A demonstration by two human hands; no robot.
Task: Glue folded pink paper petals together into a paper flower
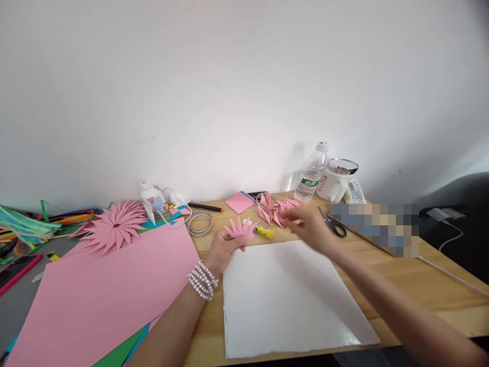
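Observation:
My left hand (225,247), with a beaded bracelet at the wrist, pinches a small fan of folded pink paper (240,229) whose points face up and away. It hovers by the far left corner of a white board (290,295). Farther right, my right hand (307,227) is at a group of loose folded pink paper pieces (265,210), its fingers bent and closed at a piece near the fingertips. A yellow glue stick (264,231) lies between the two hands, partly behind the paper fan.
Left are a pink paper rosette (116,224), large pink sheets (114,295) and a white bottle (153,198). Behind lie a coiled cable (199,223), marker (206,207) and square pink paper (240,202). Right stand a water bottle (311,173) and mug (332,183); scissors (336,227) lie nearby.

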